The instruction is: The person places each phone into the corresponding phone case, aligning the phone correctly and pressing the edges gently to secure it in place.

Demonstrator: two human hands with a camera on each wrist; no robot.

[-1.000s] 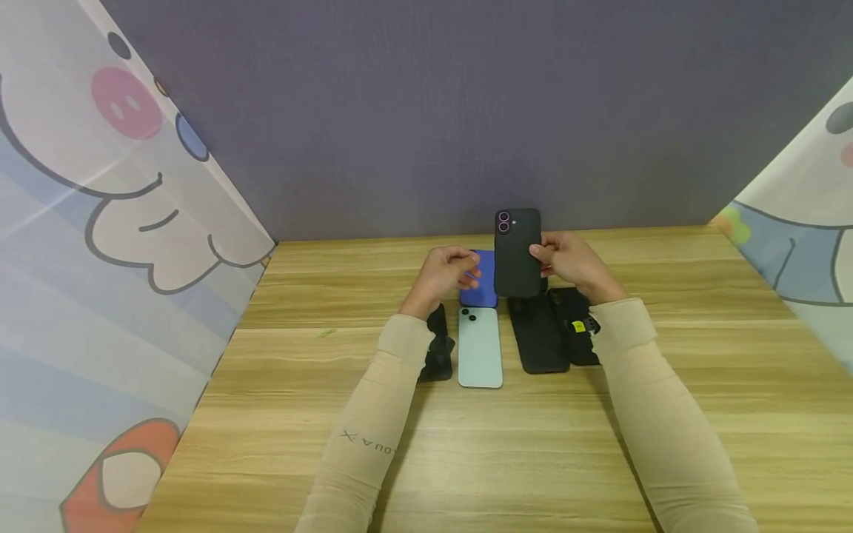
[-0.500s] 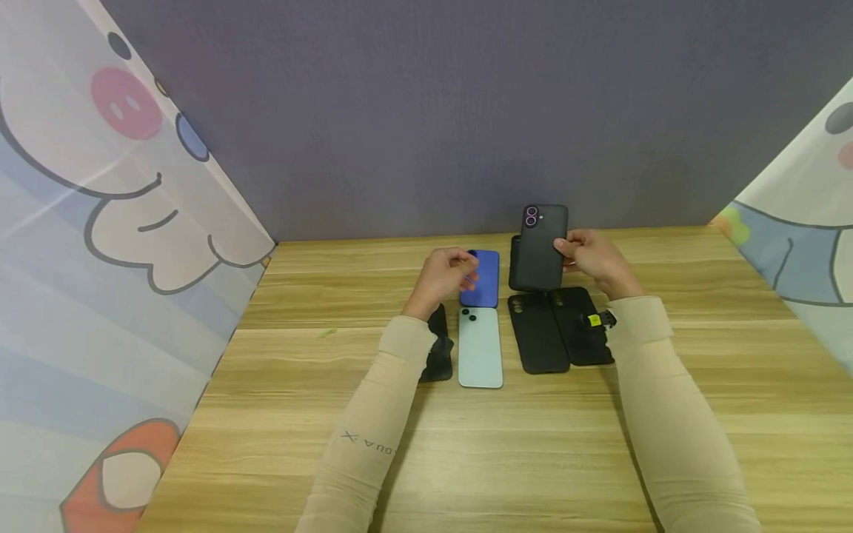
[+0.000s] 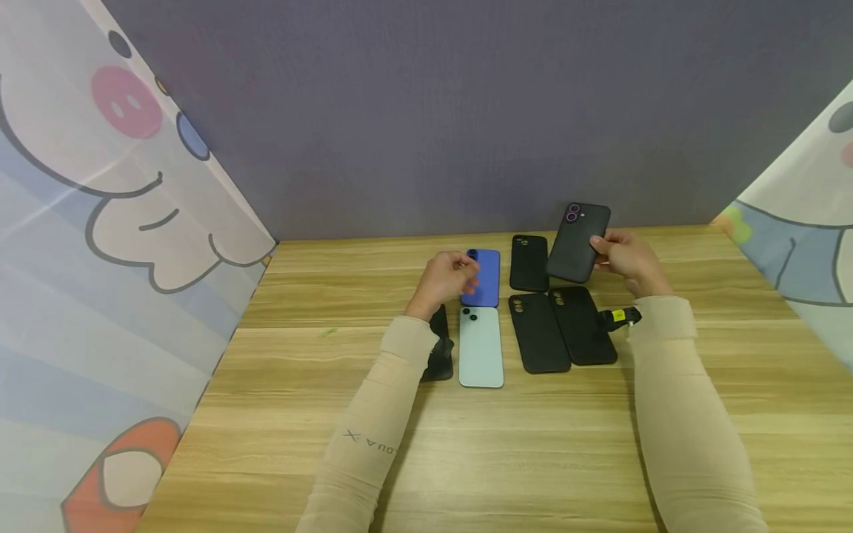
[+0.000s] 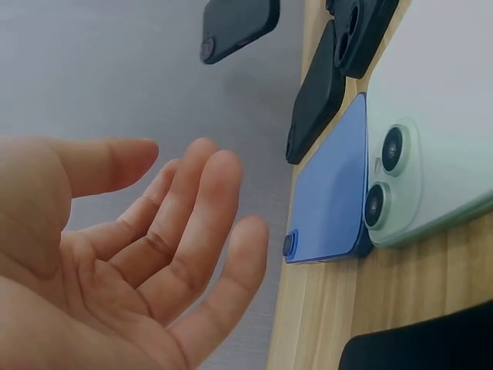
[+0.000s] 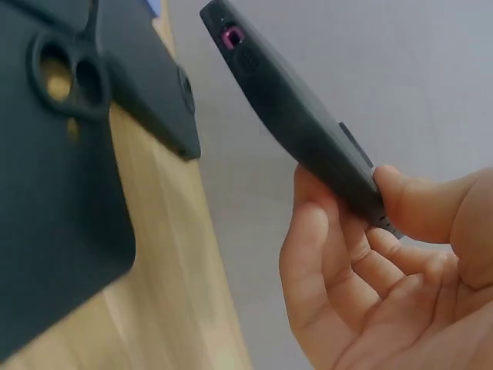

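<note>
My right hand (image 3: 629, 260) pinches a phone in a black case (image 3: 578, 243) by its side edge, thumb on the back and fingers beneath. The phone is raised above the back right of the table, tilted, with pink-ringed lenses at the top. In the right wrist view, the same cased phone (image 5: 300, 116) shows edge-on. My left hand (image 3: 445, 283) hovers with fingers relaxed and holds nothing. It partly overlaps a blue phone (image 3: 486, 285) lying on the table. A mint-green phone (image 3: 481, 349) lies in front of the blue one, with two lenses upward.
Two black phone cases (image 3: 540, 334) with camera cutouts lie side by side right of the mint phone. Behind them lies another black case (image 3: 529, 265). A black phone-shaped item (image 3: 437, 363) is partly hidden under my left wrist. A grey partition (image 3: 426, 118) stands behind the table.
My right hand has carried the cased phone rightward, away from the blue phone, uncovering the black case at the back. My left hand has barely moved.
</note>
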